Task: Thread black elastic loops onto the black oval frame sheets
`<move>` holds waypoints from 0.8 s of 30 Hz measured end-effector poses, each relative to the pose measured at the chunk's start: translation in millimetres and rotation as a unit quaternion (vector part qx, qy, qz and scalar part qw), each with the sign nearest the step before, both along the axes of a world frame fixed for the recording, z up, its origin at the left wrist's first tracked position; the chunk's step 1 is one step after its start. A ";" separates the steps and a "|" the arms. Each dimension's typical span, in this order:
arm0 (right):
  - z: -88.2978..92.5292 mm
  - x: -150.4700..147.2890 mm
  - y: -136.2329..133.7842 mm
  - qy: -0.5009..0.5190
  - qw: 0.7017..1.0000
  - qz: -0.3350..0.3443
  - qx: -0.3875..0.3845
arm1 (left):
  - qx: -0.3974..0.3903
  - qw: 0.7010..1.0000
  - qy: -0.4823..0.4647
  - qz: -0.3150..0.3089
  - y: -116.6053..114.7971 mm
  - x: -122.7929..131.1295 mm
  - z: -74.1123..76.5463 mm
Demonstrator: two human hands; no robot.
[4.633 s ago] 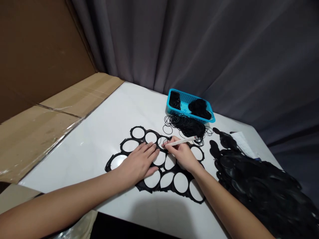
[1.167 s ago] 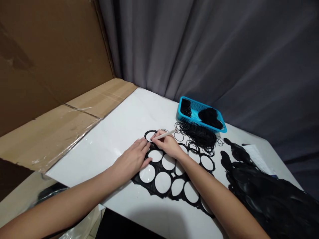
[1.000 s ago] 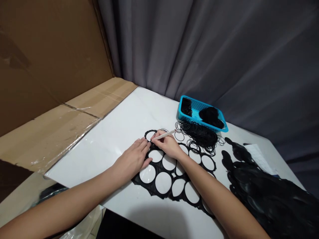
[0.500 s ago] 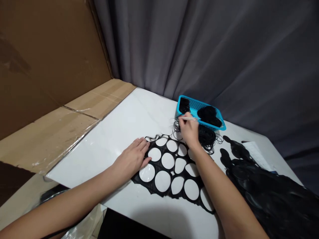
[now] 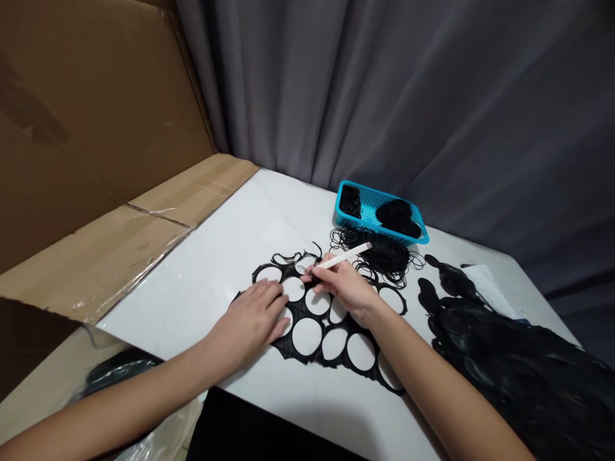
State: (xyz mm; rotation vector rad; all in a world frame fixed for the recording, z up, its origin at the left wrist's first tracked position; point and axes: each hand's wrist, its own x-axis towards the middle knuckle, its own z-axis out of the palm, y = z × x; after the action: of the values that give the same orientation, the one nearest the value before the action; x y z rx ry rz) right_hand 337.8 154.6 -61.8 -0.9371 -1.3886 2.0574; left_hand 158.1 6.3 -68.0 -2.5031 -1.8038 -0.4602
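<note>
A thin black sheet full of round holes (image 5: 325,322) lies flat on the white table. My left hand (image 5: 257,315) rests on its left part, fingers stretched out. Over the sheet's upper middle, my right hand (image 5: 346,287) is closed around a slim white stick-like tool (image 5: 343,256), whose tip is hidden by the fingers. Loose thin black strips (image 5: 288,257) curl along the sheet's far edge near that hand. Beyond it lies a tangled pile of thin black rings (image 5: 382,256).
A blue basket (image 5: 423,238) holding black bundles stands at the back by the grey curtain (image 5: 384,96). To the right are a heap of black pieces (image 5: 519,365) and a white paper (image 5: 490,288). Cardboard (image 5: 187,192) borders the table's left side.
My right hand has come back from beside the basket to the sheet, still holding the white tool. The view has shifted slightly; my left hand stays spread on the sheet's left part.
</note>
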 end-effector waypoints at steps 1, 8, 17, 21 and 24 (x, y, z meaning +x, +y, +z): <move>-2.1 -1.4 -6.5 -0.007 1.000 0.022 0.003 | 0.006 1.000 0.007 -0.004 -6.8 3.6 -3.2; -13.0 -2.4 -33.6 -0.132 0.953 0.116 0.246 | 0.042 0.999 0.001 -0.007 -27.5 -0.1 -27.8; -16.4 -5.5 -36.0 -0.145 0.928 0.110 0.325 | 0.047 0.999 -0.001 -0.007 -27.4 1.2 -26.1; -17.9 -5.1 -41.4 -0.144 0.911 0.107 0.371 | 0.047 0.999 -0.009 -0.008 -27.7 0.9 -27.1; -21.7 -5.1 -53.9 -0.152 0.864 0.118 0.465 | 0.045 0.999 -0.025 -0.004 -27.4 0.7 -28.6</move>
State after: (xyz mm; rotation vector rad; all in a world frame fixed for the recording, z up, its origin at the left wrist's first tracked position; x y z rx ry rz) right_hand 332.7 100.7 -83.4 -0.6646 -2.4192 1.0891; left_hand 158.8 -21.1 -96.5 -2.4624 -1.7484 -0.5953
